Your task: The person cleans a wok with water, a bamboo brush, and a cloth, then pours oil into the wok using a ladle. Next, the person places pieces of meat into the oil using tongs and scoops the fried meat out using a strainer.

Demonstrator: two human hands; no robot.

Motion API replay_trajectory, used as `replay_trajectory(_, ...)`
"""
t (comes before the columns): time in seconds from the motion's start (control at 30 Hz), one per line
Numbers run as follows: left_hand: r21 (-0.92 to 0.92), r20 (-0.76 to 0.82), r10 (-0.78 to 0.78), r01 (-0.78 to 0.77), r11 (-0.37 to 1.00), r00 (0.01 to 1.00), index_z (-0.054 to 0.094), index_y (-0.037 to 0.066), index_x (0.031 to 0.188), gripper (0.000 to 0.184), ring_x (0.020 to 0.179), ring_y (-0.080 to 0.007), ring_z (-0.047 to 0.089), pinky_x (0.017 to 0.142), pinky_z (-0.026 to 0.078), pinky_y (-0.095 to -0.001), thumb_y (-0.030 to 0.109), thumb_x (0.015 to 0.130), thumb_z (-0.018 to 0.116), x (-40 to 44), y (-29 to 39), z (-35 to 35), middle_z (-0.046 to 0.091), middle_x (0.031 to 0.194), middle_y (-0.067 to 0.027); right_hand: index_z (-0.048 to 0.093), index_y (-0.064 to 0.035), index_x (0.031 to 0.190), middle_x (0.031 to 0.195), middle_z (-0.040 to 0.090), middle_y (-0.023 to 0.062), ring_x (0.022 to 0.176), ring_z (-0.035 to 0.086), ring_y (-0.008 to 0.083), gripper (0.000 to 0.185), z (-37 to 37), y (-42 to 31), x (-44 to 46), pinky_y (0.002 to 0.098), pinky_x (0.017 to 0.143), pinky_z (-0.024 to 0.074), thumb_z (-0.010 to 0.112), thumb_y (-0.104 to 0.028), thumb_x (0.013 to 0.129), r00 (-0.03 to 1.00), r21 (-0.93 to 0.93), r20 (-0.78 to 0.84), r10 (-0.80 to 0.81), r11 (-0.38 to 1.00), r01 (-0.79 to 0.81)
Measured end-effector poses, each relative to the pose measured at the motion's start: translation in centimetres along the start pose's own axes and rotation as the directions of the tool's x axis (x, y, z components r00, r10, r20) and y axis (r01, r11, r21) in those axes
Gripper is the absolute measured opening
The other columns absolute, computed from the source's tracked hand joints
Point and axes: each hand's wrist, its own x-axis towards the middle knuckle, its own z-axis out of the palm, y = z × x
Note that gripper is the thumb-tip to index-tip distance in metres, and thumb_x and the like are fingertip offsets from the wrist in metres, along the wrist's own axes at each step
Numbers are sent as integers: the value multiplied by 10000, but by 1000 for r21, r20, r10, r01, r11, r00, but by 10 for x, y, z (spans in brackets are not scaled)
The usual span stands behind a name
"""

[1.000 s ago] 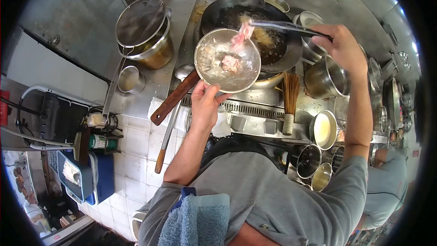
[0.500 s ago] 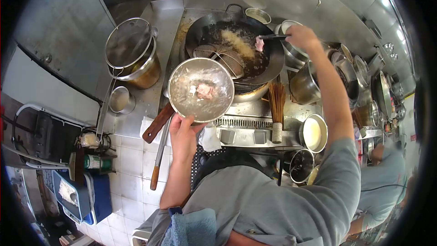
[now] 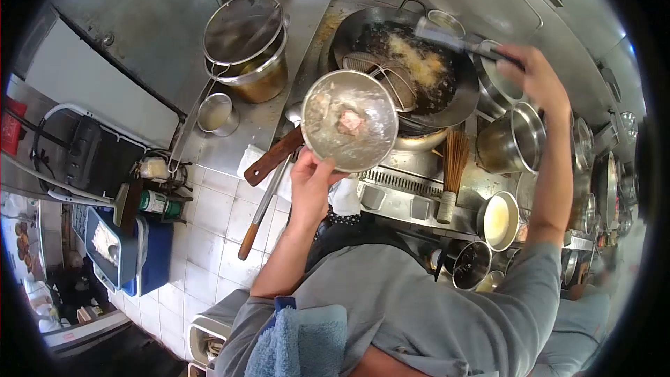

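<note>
My left hand (image 3: 312, 183) grips the rim of a metal bowl (image 3: 326, 145), tilted toward me in front of the wok. A pink piece of raw meat (image 3: 350, 122) lies inside with some pale wet coating. My right hand (image 3: 539, 82) is closed on the dark handle of metal tongs (image 3: 457, 42), blurred by motion and reaching over the wok's far right side. Whether the tips hold anything cannot be made out. Golden battered food (image 3: 417, 59) bubbles in dark oil in the wok (image 3: 466, 87). A wire strainer (image 3: 399, 87) rests on its near left side.
A bamboo brush (image 3: 455, 160) stands right of the burner. On the left are a large pot with a strainer on top (image 3: 259, 84) and a small metal cup (image 3: 218, 115). Wooden handles (image 3: 274, 158) jut out beside my left hand. Pots line the right; another person is at far right.
My right hand has moved up and away from the oil; the meat at the tongs' tips no longer shows there. The view has shifted, and the bowl stays in my left hand.
</note>
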Motion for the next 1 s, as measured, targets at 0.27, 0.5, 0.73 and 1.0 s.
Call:
replay_trajectory(0.27,90,108,65,-74,993,992,570,24,872,84,912,-214,652,774,582,-392,-14,886,497,10,-8,19,640,1013,-101,683,-27,966,892,670,179,863,637,348,223,47,-76,-41,426,774,500,682,-122,763,924,-169,324,-201,949,266)
replay_trajectory(0.5,-5,89,-50,50,999,995,549,31,822,75,955,-185,621,788,589,-377,-15,875,523,13,-5,12,574,1069,-57,698,-55,981,889,677,172,855,636,355,206,-10,-54,-49,418,790,495,662,-98,782,990,-62,133,40,998,-32)
replay_trajectory(0.73,7,81,-12,11,1000,997,569,7,884,58,901,-198,640,792,582,-394,0,878,512,6,3,12,630,991,-102,677,-85,1069,1066,652,159,1035,601,314,353,86,55,-35,432,892,474,635,-312,802,927,-433,219,305,881,-187)
replay_trajectory(1.0,66,77,-3,-2,998,997,554,17,850,62,916,-214,648,788,583,-403,-14,871,504,4,4,-4,626,1030,-117,671,-33,1033,906,649,228,889,614,398,279,17,-1,-62,458,787,472,668,-181,797,979,-273,-59,195,940,-203)
